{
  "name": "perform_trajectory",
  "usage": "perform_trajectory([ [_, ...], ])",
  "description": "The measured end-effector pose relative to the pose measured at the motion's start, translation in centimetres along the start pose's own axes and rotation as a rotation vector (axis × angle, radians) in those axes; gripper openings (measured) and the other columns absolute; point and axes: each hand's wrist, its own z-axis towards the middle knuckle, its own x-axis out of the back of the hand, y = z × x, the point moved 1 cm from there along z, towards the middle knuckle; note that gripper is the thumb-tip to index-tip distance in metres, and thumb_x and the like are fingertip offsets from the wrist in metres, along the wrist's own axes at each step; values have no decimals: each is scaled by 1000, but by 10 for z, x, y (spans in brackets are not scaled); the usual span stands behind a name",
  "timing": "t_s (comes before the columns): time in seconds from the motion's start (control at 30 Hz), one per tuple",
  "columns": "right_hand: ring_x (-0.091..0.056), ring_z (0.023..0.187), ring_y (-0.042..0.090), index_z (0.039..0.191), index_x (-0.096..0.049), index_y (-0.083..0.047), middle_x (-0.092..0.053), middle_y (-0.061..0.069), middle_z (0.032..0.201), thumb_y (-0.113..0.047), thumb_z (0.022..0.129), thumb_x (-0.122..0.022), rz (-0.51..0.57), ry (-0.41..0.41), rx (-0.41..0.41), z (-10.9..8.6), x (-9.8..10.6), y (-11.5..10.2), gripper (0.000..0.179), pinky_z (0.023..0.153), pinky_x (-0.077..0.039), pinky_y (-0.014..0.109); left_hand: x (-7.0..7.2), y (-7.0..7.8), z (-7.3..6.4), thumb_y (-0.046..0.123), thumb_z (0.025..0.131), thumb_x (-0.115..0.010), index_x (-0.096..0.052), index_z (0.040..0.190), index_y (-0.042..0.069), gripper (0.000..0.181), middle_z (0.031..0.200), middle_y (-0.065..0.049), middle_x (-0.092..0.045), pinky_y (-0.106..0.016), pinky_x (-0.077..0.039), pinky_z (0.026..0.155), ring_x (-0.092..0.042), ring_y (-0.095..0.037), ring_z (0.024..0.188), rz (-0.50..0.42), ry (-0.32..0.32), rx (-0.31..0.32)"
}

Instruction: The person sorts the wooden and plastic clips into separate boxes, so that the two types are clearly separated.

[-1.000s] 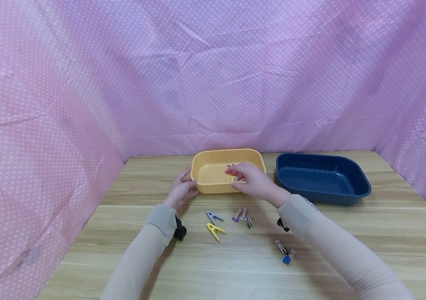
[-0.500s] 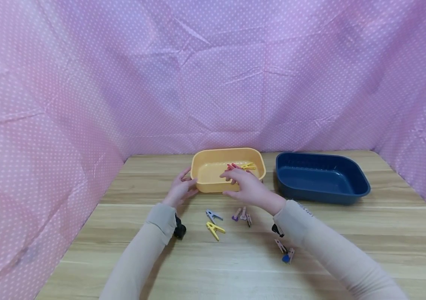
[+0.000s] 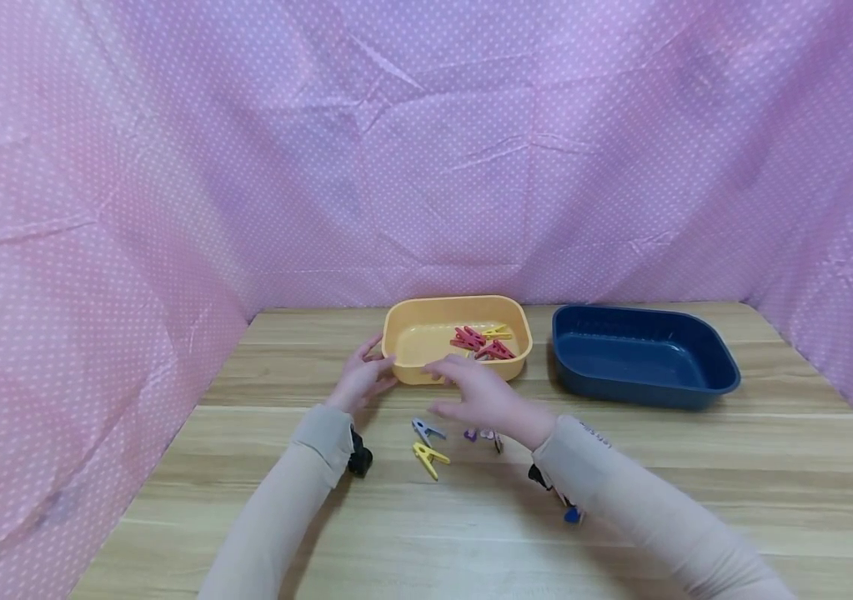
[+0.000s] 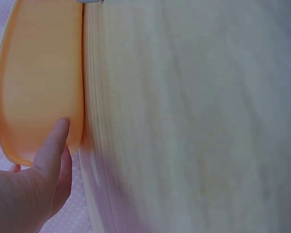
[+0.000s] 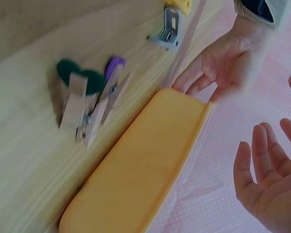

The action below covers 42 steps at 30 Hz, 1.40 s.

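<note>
My left hand [image 3: 360, 379] grips the left end of the yellow basin [image 3: 456, 311], thumb and fingers on different sides of its wall. Red clothespins [image 3: 467, 337] and a yellow clothespin [image 3: 497, 332] lie inside at the right. My right hand [image 3: 484, 402] hovers before the basin's near wall, its fingers spread and holding nothing. On the table below it are a grey-blue clothespin [image 3: 427, 432] and another yellow clothespin [image 3: 430, 459]. Wooden clothespins [image 5: 89, 119] with purple and green decorations lie close by, partly hidden under the right hand in the head view.
To the right of the yellow basin stands a dark blue basin [image 3: 644, 390]. Beside the right sleeve, a blue-decorated clothespin [image 3: 573, 515] is partly covered. Pink dotted cloth [image 3: 456, 167] hangs behind and around the wooden table [image 3: 411, 550].
My right hand has drawn back from over the yellow basin toward me and slightly left, uncovering the red and yellow clothespins inside. My left hand has stayed on the basin.
</note>
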Motion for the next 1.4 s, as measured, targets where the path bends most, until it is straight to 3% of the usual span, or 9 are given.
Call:
perform_trajectory([
  [0.23, -60, 100, 22, 127, -57, -9, -61, 8, 116, -17, 82, -74, 4, -17, 51, 0, -10, -7, 49, 87, -53, 36, 0, -1, 1, 2, 95, -52, -29, 149, 20, 62, 133, -19, -45, -44, -45, 102, -55, -24, 104, 3, -16, -12],
  [0.53, -58, 107, 20, 129, -56, -8, -59, 8, 121, -25, 84, -72, -77, -89, 37, -7, -30, -19, 50, 93, -51, 38, 3, -1, 2, 4, 95, -53, -29, 149, 20, 62, 132, -17, -45, -41, -47, 100, -55, -22, 103, 19, -13, -12],
  [0.8, -59, 95, 16, 127, -57, -13, -62, 5, 114, -26, 81, -75, -121, -121, -68, -9, -40, -24, 51, 84, -52, 35, 2, 0, 3, 3, 95, -51, -29, 149, 20, 61, 132, -17, -44, -42, -46, 102, -55, -23, 105, 10, -15, -13],
  [1.1, -58, 91, 16, 128, -57, -14, -60, 6, 111, -25, 80, -75, -87, -188, -186, -13, -46, -24, 53, 81, -53, 35, 3, 3, 3, 4, 96, -51, -28, 150, 21, 61, 133, -17, -43, -42, -45, 102, -53, -25, 109, 14, -20, -3],
  [1.4, -57, 89, 13, 130, -57, -16, -61, 5, 112, -28, 77, -78, -96, -250, -225, -15, -50, -21, 59, 77, -51, 29, 1, 5, 4, 2, 95, -51, -28, 150, 20, 62, 134, -18, -42, -43, -45, 103, -53, -26, 108, 17, -20, -5],
])
